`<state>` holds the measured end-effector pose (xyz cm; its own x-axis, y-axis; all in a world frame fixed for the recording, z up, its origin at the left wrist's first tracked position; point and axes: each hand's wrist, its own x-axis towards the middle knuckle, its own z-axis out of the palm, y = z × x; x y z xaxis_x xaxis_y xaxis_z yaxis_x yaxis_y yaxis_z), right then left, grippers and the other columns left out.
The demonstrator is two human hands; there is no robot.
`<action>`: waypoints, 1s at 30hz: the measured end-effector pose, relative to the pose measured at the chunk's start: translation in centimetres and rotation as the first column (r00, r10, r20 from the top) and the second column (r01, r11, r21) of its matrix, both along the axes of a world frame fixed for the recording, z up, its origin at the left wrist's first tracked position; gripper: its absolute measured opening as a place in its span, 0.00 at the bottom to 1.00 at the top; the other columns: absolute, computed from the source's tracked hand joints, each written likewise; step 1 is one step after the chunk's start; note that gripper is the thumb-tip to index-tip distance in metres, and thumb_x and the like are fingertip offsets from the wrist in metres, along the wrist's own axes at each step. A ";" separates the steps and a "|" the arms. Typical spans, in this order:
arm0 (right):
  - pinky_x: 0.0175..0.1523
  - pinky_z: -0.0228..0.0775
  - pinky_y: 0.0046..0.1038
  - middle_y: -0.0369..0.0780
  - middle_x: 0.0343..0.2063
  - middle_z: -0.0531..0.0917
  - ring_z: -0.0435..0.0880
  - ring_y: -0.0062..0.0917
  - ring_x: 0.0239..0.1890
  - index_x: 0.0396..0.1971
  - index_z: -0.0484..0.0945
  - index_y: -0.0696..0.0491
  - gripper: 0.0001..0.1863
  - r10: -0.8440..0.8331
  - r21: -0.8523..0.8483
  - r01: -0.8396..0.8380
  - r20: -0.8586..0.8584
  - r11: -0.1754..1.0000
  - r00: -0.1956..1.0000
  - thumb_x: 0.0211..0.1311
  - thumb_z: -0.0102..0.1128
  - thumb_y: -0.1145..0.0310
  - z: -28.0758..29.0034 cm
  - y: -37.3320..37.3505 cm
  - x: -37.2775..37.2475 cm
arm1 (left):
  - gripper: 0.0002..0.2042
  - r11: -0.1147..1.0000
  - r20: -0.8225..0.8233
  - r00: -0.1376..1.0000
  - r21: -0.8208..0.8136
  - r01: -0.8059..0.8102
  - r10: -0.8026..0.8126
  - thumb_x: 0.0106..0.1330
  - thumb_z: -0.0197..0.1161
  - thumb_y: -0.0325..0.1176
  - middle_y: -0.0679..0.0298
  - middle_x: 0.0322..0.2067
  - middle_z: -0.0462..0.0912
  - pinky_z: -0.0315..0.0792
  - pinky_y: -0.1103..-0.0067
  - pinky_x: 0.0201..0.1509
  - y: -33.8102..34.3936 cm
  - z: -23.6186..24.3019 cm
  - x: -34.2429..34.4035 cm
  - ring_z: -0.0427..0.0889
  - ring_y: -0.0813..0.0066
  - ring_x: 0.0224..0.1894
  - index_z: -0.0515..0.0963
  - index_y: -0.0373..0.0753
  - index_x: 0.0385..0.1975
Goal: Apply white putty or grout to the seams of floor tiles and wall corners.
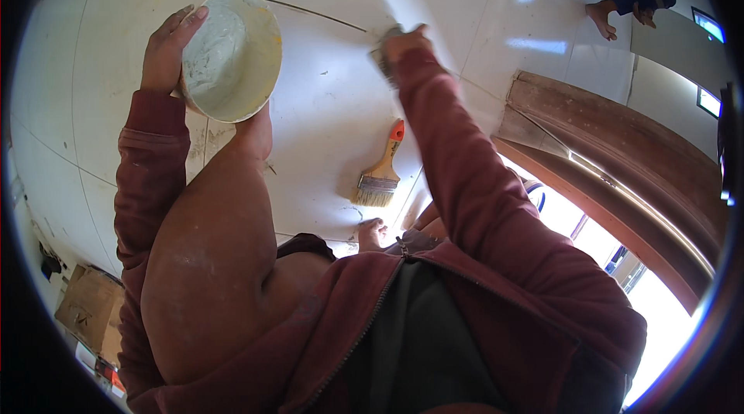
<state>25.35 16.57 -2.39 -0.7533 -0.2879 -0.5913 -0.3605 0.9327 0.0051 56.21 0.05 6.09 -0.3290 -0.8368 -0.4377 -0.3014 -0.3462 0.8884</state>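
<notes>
Tilted toward me at the upper left is a round, pale yellowish plastic tub (269, 50). Wet white paste (211, 54) coats its inside. My left hand (164, 46) grips the tub's left side, thumb over the rim. Farther right, my right hand (411, 42) reaches down to the floor, closed around a greyish thing (381, 58). Motion and my fingers hide what kind it is. It is close to a dark joint between the tiles. A flat paintbrush (380, 172) lies between my arms, its wooden handle tipped red and its pale bristles toward me.
Large white glossy tiles (325, 89) cover the floor, with dirt smears and dark joints. A brown wooden frame (589, 116) curves along the right. Another person's bare foot (601, 20) and dark trousers show at the upper right. A cardboard box (89, 305) stands at the lower left.
</notes>
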 end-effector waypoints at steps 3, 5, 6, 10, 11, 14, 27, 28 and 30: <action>0.55 0.64 0.35 0.59 0.44 0.73 0.72 0.43 0.51 0.54 0.54 0.65 0.33 0.210 0.100 -0.224 0.134 0.969 0.968 0.52 0.49 0.60 4.5 -0.8 5.4 | 0.28 0.998 -0.039 0.998 0.046 -0.046 0.048 0.56 0.62 0.43 0.57 0.42 0.76 0.65 0.81 0.50 -0.4 -1.1 1.7 0.74 0.73 0.44 0.68 0.25 0.49; 0.53 0.66 0.38 0.58 0.41 0.74 0.72 0.47 0.50 0.55 0.53 0.59 0.33 0.313 0.037 -0.321 0.132 0.946 0.940 0.51 0.51 0.58 4.0 0.8 4.6 | 0.27 0.999 -0.004 0.999 0.016 -0.039 0.039 0.56 0.61 0.42 0.58 0.41 0.76 0.66 0.82 0.50 0.1 -1.0 1.6 0.74 0.74 0.43 0.69 0.25 0.48; 0.53 0.66 0.38 0.58 0.41 0.74 0.72 0.47 0.50 0.55 0.53 0.59 0.33 0.323 0.040 -0.331 0.135 0.943 0.937 0.51 0.51 0.58 4.3 0.2 4.5 | 0.27 0.999 -0.002 0.999 0.019 -0.049 0.049 0.56 0.61 0.42 0.58 0.41 0.76 0.66 0.82 0.50 -0.1 -1.3 1.8 0.74 0.74 0.43 0.69 0.25 0.48; 0.52 0.68 0.37 0.60 0.49 0.66 0.72 0.48 0.50 0.52 0.55 0.61 0.29 0.244 -0.093 -0.233 0.137 0.968 0.960 0.51 0.50 0.64 6.5 -2.1 4.7 | 0.25 0.993 -0.133 0.989 0.112 -0.048 0.063 0.56 0.61 0.42 0.59 0.40 0.77 0.67 0.82 0.48 -0.1 -0.7 1.2 0.74 0.75 0.42 0.71 0.26 0.45; 0.52 0.68 0.37 0.59 0.49 0.67 0.72 0.48 0.49 0.52 0.56 0.61 0.29 0.357 -0.006 -0.361 0.170 0.933 0.919 0.51 0.50 0.64 6.5 -1.7 5.8 | 0.25 0.996 -0.100 0.995 0.087 -0.013 0.022 0.56 0.61 0.42 0.58 0.40 0.77 0.67 0.82 0.48 0.0 -0.5 1.2 0.74 0.75 0.42 0.71 0.26 0.45; 0.53 0.66 0.38 0.51 0.46 0.72 0.73 0.42 0.49 0.51 0.61 0.56 0.28 0.545 0.107 -0.610 0.349 0.785 0.762 0.51 0.52 0.59 5.3 -1.4 4.7 | 0.25 0.999 -0.035 0.999 0.032 -0.037 0.038 0.56 0.61 0.43 0.58 0.40 0.77 0.67 0.81 0.48 0.3 -0.6 1.5 0.74 0.75 0.42 0.71 0.25 0.45; 0.43 0.71 0.32 0.38 0.35 0.73 0.76 0.33 0.38 0.48 0.71 0.39 0.25 0.967 -0.127 -0.964 -0.071 0.234 0.244 0.44 0.60 0.62 4.3 1.1 -4.5 | 0.24 0.957 -0.129 0.976 0.257 -0.137 0.174 0.55 0.63 0.44 0.60 0.40 0.77 0.70 0.82 0.44 -0.6 -0.6 2.4 0.76 0.76 0.39 0.72 0.30 0.45; 0.44 0.71 0.32 0.38 0.36 0.73 0.76 0.33 0.38 0.48 0.71 0.39 0.25 0.955 -0.089 -0.953 -0.047 0.288 0.293 0.43 0.60 0.62 4.3 3.3 -6.0 | 0.25 0.964 -0.125 0.980 0.234 -0.125 0.158 0.55 0.62 0.45 0.60 0.40 0.77 0.69 0.82 0.45 -0.9 -1.7 2.9 0.76 0.76 0.40 0.72 0.30 0.46; 0.45 0.70 0.33 0.38 0.35 0.72 0.76 0.33 0.40 0.47 0.71 0.39 0.25 0.944 -0.034 -0.944 -0.033 0.328 0.329 0.43 0.59 0.63 5.0 7.1 -8.2 | 0.26 0.973 -0.118 0.984 0.203 -0.111 0.137 0.55 0.62 0.46 0.60 0.41 0.77 0.69 0.82 0.46 -1.3 -2.5 4.3 0.76 0.76 0.41 0.71 0.30 0.47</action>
